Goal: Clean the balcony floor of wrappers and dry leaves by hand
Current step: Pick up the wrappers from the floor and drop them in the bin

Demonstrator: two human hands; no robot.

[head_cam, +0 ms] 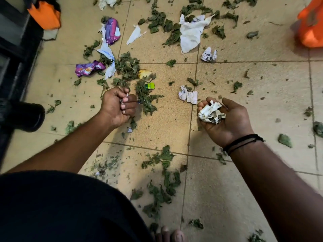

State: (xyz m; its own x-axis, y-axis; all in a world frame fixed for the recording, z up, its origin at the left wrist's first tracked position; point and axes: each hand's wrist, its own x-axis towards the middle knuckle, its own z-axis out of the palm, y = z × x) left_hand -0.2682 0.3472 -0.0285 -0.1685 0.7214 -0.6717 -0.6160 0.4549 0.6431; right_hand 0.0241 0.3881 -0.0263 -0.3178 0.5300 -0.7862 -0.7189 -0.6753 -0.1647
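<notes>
Nearest to us, at 6 o'clock, our bare toes (170,234) show on the tan tiled floor (227,198) beside the dark cloth of our clothing (61,206), with dry green leaves (162,187) scattered just ahead of them. Farther out, our left hand (118,106) at about 10 o'clock is curled into a fist, its fingers closed round a small scrap of wrapper (124,98) that peeks out white between them. Our right hand (225,117) at about 2 o'clock lies palm up, fingers loosely cupped round a crumpled wad of paper (210,114); a black cord bracelet (243,142) circles that wrist. Between the hands and a little beyond, two small crumpled paper balls (187,96) lie touching on the tile, and a clump of leaves (146,98) sits just beside our left fist with a small green item (150,86) at its far edge. Toward 11 o'clock a purple wrapper (89,68) lies near torn white strips (109,62); a second purple wrapper (112,31) lies farther on. Toward 1 o'clock sits another crumpled paper ball (208,54), and beyond it a large white sheet (190,34) among more leaves. At the far edges we see an orange bag (310,27) at 2 o'clock and an orange cloth (46,14) at 10 o'clock
</notes>
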